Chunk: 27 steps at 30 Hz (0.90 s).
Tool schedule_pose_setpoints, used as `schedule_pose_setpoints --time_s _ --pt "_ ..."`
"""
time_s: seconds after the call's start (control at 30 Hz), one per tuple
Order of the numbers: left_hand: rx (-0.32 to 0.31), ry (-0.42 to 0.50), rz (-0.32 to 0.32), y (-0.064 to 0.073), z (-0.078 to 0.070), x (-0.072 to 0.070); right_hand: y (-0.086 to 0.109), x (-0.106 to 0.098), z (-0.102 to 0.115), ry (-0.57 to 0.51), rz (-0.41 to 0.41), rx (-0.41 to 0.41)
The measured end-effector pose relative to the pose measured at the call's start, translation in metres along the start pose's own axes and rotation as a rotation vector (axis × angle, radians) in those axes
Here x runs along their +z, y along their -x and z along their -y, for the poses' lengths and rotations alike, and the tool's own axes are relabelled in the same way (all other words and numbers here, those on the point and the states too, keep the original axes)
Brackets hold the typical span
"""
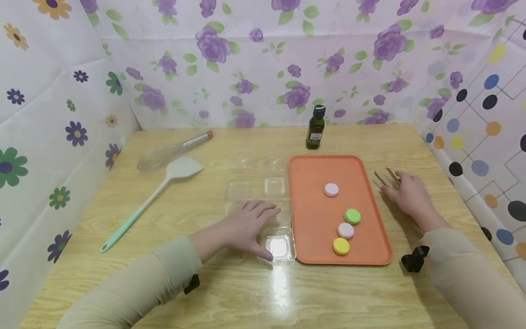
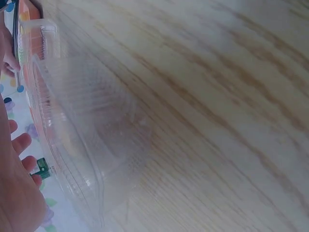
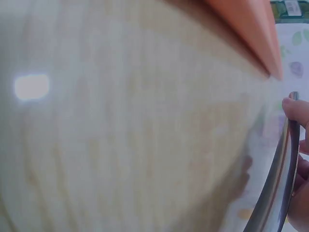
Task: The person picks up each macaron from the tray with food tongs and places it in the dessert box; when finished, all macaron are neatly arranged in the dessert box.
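Note:
My left hand lies over a clear plastic container with several compartments, its fingers spread and loosely bent. In the left wrist view the container's ridged wall rises close beside that hand. To the right, my right hand holds metal tongs, whose two arms point away and stand apart with nothing between them. Between the hands lies an orange tray. It bears a pale pink macaron, a green macaron, another pale pink one and a yellow macaron.
Behind the tray stands a small dark green bottle. A whisk and a white spatula with a mint handle lie on the left of the wooden table. Patterned cloth hangs along the back and both sides.

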<state>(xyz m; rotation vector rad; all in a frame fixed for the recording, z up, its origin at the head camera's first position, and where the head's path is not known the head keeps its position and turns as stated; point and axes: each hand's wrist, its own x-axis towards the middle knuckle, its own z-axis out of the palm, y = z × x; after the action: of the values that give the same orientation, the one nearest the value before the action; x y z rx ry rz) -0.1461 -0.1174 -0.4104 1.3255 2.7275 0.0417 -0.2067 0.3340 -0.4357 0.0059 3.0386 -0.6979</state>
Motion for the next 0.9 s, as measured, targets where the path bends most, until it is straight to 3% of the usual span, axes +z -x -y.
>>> schedule_pose_setpoints --time_s 0.23,0.53,0.77,0.9 --pt "0.041 0.001 -0.002 0.002 -0.004 -0.002 0.000 -0.006 0.014 -0.042 -0.008 -0.133" --pt "0.068 0.009 0.005 0.003 -0.008 -0.004 0.011 -0.011 0.041 -0.021 0.099 -0.244" --pt "0.075 0.013 0.030 0.003 -0.011 -0.004 0.019 -0.015 0.048 0.039 0.140 -0.370" --pt "0.093 -0.013 0.023 0.003 -0.013 -0.004 0.024 -0.016 0.048 0.059 0.187 -0.398"
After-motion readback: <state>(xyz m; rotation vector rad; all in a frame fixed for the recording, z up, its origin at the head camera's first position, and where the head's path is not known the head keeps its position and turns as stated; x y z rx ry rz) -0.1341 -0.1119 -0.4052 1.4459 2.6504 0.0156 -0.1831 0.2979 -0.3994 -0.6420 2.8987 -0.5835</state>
